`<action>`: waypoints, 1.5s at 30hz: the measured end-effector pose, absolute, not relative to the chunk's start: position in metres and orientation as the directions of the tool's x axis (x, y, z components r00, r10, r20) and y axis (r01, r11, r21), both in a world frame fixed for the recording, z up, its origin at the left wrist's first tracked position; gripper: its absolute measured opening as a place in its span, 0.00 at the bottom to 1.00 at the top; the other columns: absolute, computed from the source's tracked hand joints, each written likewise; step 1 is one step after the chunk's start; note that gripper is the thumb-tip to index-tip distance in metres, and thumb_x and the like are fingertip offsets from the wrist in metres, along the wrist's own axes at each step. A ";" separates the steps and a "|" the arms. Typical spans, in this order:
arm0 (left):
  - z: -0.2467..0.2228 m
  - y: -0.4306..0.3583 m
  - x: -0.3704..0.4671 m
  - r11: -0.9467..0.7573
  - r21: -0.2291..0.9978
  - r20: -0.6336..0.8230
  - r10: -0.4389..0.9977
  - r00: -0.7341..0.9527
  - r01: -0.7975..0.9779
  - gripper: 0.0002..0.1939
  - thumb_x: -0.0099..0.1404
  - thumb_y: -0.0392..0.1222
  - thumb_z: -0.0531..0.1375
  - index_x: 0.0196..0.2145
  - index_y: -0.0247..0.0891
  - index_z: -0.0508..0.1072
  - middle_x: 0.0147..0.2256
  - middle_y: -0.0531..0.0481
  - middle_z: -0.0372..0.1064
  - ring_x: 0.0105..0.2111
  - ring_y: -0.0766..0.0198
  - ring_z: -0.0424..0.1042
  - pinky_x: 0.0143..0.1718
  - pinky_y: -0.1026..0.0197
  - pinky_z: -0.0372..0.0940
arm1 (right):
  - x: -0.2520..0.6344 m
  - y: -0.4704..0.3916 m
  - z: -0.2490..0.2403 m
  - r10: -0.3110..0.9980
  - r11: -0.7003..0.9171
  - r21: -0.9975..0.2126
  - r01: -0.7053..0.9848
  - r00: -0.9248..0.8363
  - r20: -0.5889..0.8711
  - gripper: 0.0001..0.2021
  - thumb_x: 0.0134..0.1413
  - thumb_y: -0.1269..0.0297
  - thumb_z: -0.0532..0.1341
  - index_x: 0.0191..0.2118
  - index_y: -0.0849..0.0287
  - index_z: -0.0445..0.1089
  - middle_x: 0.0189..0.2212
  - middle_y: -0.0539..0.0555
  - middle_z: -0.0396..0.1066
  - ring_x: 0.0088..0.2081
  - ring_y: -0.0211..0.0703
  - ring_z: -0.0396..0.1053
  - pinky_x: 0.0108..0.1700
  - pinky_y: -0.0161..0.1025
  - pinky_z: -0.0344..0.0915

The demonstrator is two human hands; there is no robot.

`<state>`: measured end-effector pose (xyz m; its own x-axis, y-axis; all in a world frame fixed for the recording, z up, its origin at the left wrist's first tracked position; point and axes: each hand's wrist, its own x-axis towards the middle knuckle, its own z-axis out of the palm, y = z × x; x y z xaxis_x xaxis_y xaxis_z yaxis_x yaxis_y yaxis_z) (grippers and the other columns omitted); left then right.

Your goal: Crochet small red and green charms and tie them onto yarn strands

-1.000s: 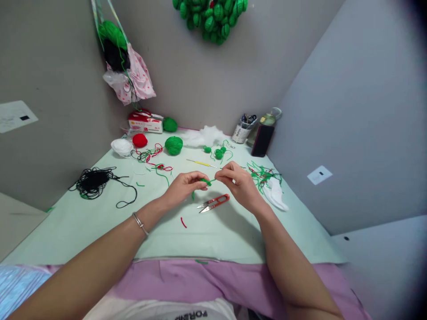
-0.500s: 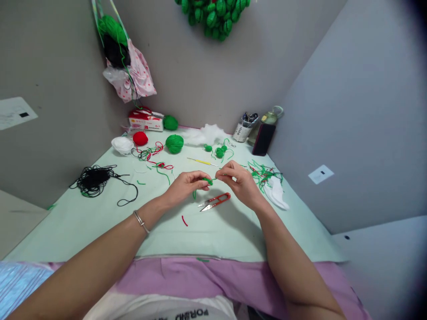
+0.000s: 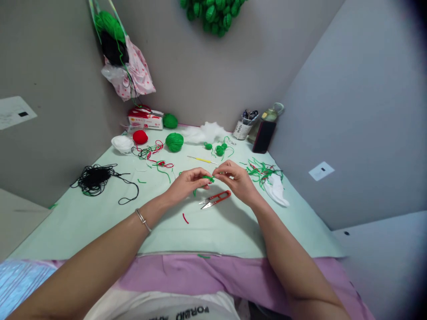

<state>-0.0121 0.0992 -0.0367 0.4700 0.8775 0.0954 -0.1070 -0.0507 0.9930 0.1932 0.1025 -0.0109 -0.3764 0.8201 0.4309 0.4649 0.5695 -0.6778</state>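
Here, the green yarnwork [image 3: 209, 178] (partly hidden) points sideways between the hands [image 3: 187, 183] [image 3: 236, 180].

Looks forward and down from the wearer's head, near above both hands [image 3: 187, 184], across the mint-green tabletop [image 3: 230, 238] toward grey partition walls [image 3: 207, 80] in one wide view.

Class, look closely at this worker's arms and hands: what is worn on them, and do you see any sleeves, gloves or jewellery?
The left hand and right hand are both ungloved, and no sleeves show on the visible parts of the arms. A slim, silver-coloured bracelet circles the left wrist; none shows on the right.
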 end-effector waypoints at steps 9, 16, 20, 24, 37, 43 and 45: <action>-0.040 0.103 -0.011 -0.024 0.985 0.095 0.902 0.422 -0.171 0.16 0.57 0.50 0.67 0.37 0.37 0.72 0.36 0.51 0.71 0.35 0.64 0.73 0.44 0.58 0.66 | 0.185 0.093 -0.015 0.805 0.580 -0.701 0.415 -0.424 0.416 0.12 0.67 0.64 0.52 0.47 0.54 0.71 0.39 0.54 0.72 0.33 0.38 0.71 0.39 0.38 0.67; -0.046 0.103 -0.009 -0.021 0.993 0.067 0.914 0.401 -0.117 0.15 0.57 0.50 0.66 0.34 0.36 0.71 0.33 0.52 0.70 0.33 0.65 0.72 0.42 0.59 0.66 | 0.177 0.085 -0.016 0.677 0.727 -0.286 0.625 -0.581 0.451 0.10 0.67 0.66 0.52 0.45 0.56 0.70 0.34 0.55 0.72 0.34 0.40 0.70 0.35 0.36 0.62; -0.041 0.101 -0.007 -0.021 0.994 0.065 0.902 0.426 -0.108 0.14 0.55 0.48 0.67 0.31 0.36 0.70 0.30 0.53 0.68 0.32 0.66 0.70 0.41 0.59 0.67 | 0.177 0.085 -0.018 0.638 0.724 -0.133 0.676 -0.585 0.502 0.11 0.66 0.68 0.52 0.42 0.54 0.72 0.42 0.56 0.73 0.33 0.37 0.69 0.31 0.33 0.59; -0.034 0.100 -0.008 -0.038 0.990 0.098 0.884 0.458 -0.139 0.12 0.55 0.45 0.66 0.32 0.36 0.69 0.31 0.54 0.67 0.33 0.66 0.70 0.40 0.60 0.68 | 0.176 0.082 -0.019 0.560 0.784 -0.190 0.591 -0.541 0.628 0.11 0.66 0.70 0.52 0.40 0.55 0.72 0.45 0.55 0.73 0.35 0.35 0.71 0.31 0.32 0.61; -0.043 0.104 -0.010 -0.059 0.998 0.046 0.909 0.413 0.019 0.11 0.57 0.45 0.65 0.33 0.36 0.71 0.28 0.55 0.69 0.27 0.66 0.72 0.31 0.64 0.63 | 0.184 0.078 0.014 0.869 0.214 -0.964 -0.158 -0.419 0.262 0.09 0.63 0.57 0.58 0.36 0.56 0.62 0.14 0.40 0.56 0.14 0.30 0.53 0.18 0.29 0.52; -0.037 0.104 -0.014 -0.074 0.996 0.084 0.906 0.416 -0.040 0.12 0.58 0.45 0.65 0.38 0.38 0.71 0.29 0.55 0.69 0.27 0.67 0.73 0.29 0.65 0.63 | 0.207 0.083 0.033 0.913 0.292 -0.886 -0.361 -0.170 0.370 0.07 0.58 0.61 0.62 0.34 0.57 0.64 0.18 0.41 0.47 0.18 0.30 0.43 0.19 0.30 0.46; -0.035 0.103 -0.015 -0.072 0.996 0.089 0.916 0.392 -0.058 0.13 0.58 0.44 0.66 0.38 0.38 0.71 0.31 0.54 0.70 0.27 0.66 0.74 0.30 0.64 0.63 | 0.207 0.085 0.030 0.909 0.326 -0.911 -0.251 -0.183 0.375 0.05 0.59 0.62 0.61 0.36 0.56 0.66 0.18 0.42 0.53 0.19 0.31 0.50 0.21 0.31 0.50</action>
